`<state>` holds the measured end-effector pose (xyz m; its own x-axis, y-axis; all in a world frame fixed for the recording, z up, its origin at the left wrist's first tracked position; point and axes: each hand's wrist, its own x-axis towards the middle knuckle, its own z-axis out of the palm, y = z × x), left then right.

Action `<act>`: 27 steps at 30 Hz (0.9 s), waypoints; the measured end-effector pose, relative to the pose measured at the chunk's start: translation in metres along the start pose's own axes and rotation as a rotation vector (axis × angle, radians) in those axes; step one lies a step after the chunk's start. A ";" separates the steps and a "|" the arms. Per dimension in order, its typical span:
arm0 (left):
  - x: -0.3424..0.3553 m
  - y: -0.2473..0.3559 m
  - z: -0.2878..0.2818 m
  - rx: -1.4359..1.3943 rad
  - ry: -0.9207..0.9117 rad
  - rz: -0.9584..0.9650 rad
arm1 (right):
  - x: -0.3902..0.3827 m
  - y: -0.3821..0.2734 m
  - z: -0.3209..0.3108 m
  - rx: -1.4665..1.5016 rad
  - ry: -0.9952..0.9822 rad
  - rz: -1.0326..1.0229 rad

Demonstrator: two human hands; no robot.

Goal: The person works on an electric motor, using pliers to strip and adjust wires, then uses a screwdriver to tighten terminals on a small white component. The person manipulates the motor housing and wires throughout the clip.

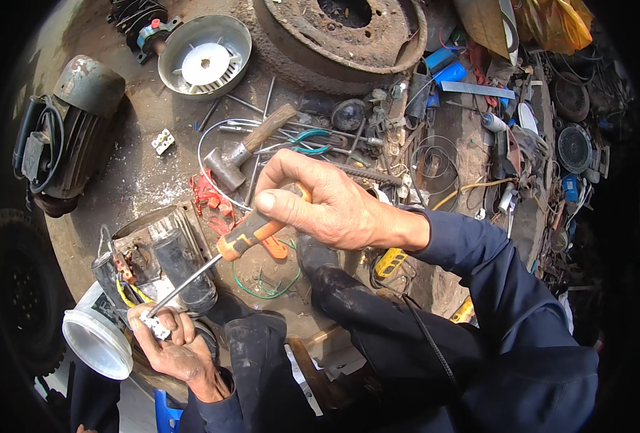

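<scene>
- Your right grip holds the screwdriver by its handle; the shaft looks stiff.
- Your left grip pinches the white connector at 8 o'clock; likely light, perhaps brittle: hold its sides.

Bright daylight, crisp shadows, dark fisheye edges

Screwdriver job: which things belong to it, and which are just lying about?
Likely in the job:
orange screwdriver, in the right grip
small white block, in the left grip
probably the motor with black cylinders

Apparently lying about:
hammer
rusty wheel rim
grey motor, far left
</scene>
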<state>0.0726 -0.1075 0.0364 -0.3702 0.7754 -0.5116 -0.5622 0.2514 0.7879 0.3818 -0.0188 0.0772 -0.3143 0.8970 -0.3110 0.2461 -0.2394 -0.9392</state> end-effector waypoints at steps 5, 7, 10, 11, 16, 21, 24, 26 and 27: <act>0.000 0.001 0.004 0.070 0.102 0.008 | -0.003 0.001 -0.001 0.219 -0.049 -0.006; 0.000 0.001 0.003 0.055 0.045 0.017 | -0.002 0.001 -0.001 0.168 -0.053 0.098; 0.001 0.002 -0.001 0.076 0.082 0.038 | -0.002 0.001 0.000 0.330 -0.101 0.046; 0.001 0.001 -0.003 0.099 0.122 0.048 | 0.001 0.002 0.002 0.194 -0.073 -0.091; 0.002 -0.001 -0.004 0.086 0.077 0.025 | 0.004 0.007 0.001 0.245 -0.008 0.078; 0.001 -0.001 -0.006 0.098 0.099 0.020 | 0.000 0.003 -0.001 0.250 -0.052 -0.011; 0.001 -0.001 -0.009 0.081 0.026 0.011 | 0.002 0.001 -0.002 0.231 -0.060 0.068; 0.002 -0.001 -0.009 0.086 0.030 0.010 | 0.004 0.001 -0.003 0.298 -0.061 0.158; 0.002 -0.001 -0.008 0.100 0.070 0.007 | 0.005 0.001 -0.002 0.233 -0.055 0.097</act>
<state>0.0659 -0.1110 0.0321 -0.4263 0.7358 -0.5262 -0.4841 0.3059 0.8198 0.3826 -0.0139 0.0751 -0.3500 0.8456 -0.4031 0.0620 -0.4084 -0.9107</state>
